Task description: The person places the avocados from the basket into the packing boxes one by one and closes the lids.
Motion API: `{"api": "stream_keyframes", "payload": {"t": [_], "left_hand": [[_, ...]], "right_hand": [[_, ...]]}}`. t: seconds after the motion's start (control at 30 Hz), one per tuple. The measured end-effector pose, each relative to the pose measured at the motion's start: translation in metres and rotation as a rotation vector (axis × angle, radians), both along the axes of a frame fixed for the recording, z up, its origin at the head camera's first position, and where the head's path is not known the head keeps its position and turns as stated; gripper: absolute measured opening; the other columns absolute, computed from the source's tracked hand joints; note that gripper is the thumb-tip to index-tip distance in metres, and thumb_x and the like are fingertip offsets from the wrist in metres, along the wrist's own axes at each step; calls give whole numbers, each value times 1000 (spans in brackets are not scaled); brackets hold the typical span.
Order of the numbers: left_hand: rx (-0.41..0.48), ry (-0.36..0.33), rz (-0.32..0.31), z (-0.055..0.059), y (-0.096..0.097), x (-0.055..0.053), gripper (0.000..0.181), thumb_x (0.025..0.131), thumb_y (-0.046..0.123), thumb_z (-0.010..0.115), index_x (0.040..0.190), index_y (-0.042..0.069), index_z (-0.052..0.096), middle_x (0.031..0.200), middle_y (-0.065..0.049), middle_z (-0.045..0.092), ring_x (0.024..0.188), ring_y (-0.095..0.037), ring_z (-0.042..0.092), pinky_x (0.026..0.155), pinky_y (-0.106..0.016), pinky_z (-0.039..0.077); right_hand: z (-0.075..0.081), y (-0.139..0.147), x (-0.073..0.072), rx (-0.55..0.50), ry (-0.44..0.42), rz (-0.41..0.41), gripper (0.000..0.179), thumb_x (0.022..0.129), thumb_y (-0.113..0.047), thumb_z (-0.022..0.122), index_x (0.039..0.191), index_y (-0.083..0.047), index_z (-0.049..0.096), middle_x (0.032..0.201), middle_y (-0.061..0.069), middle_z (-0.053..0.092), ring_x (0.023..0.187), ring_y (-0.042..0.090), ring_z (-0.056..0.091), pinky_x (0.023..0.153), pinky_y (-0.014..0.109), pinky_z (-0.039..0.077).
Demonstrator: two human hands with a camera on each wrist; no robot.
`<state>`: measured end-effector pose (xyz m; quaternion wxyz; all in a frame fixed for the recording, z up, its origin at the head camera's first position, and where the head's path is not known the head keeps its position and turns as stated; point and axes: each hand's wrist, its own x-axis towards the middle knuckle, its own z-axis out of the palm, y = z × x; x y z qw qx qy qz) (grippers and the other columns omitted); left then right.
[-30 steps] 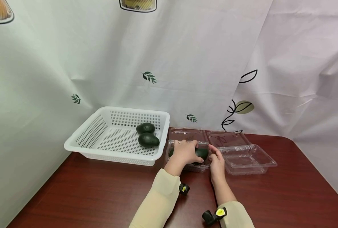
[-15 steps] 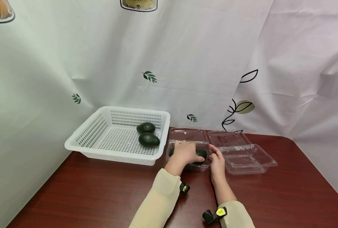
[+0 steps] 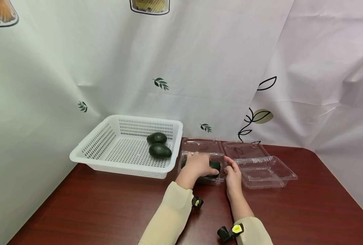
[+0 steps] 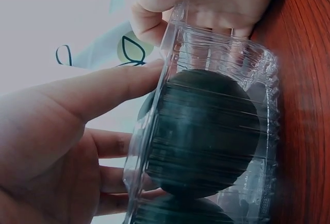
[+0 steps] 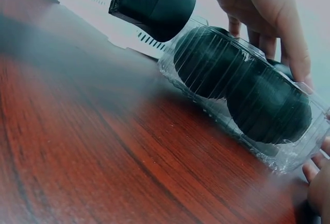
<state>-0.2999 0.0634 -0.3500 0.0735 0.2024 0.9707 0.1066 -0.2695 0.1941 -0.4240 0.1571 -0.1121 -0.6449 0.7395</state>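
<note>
Dark green avocados lie side by side in a clear plastic clamshell container, whose lid is folded back behind it. My left hand reaches over the container from above. Its thumb is on the near side and its fingers on the far side, around an avocado. Through the ribbed wall in the left wrist view, one avocado shows large, with part of another below. My right hand grips the container's right end, thumb at the rim and fingers along the outer wall.
To the left stands a white perforated basket holding two avocados. A second clamshell container, lid open, sits to the right of my right hand. Behind the dark red table hangs a pale printed curtain.
In the container, the visible avocado end has shifted slightly left, under my left hand. My right hand keeps its hold on the container's end.
</note>
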Motion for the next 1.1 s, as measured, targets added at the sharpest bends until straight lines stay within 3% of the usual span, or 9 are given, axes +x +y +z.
{"api": "stream_keyframes", "payload": {"t": [0.23,0.43,0.63,0.9,1.1], "left_hand": [[47,15,-15,7,-8,1,58,79,57,64,123,19,60,119,0,59,120,-27,43,100,-52,25],[172,101,18,29,-35,5,57,81,56,61,123,18,59,120,-3,58,115,-28,45,93,-46,33],[282,90,77,50,-67,11,57,84,51,60,128,16,54,126,-9,53,119,-31,41,98,-50,31],[321,59,90,57,-88,14,55,86,48,59,130,17,52,129,-9,50,122,-31,37,100,-49,28],[330,47,104,57,-94,12,55,86,48,59,131,17,51,133,-10,47,125,-31,34,101,-49,27]], "right_hand": [[6,2,3,38,-42,95,51,88,1,35,139,-2,36,144,14,29,123,24,30,89,31,30],[11,12,-1,28,-85,173,55,91,-3,36,145,-2,24,145,20,24,123,27,30,92,31,29],[12,22,-15,31,-109,247,53,95,-5,36,146,-1,20,147,22,19,131,32,26,103,42,25],[9,22,-30,68,-156,222,49,97,-10,36,145,-5,28,149,18,21,130,34,28,101,47,28],[6,16,-32,95,-120,192,47,97,-6,34,143,-5,31,149,16,20,126,31,33,96,43,32]]}}
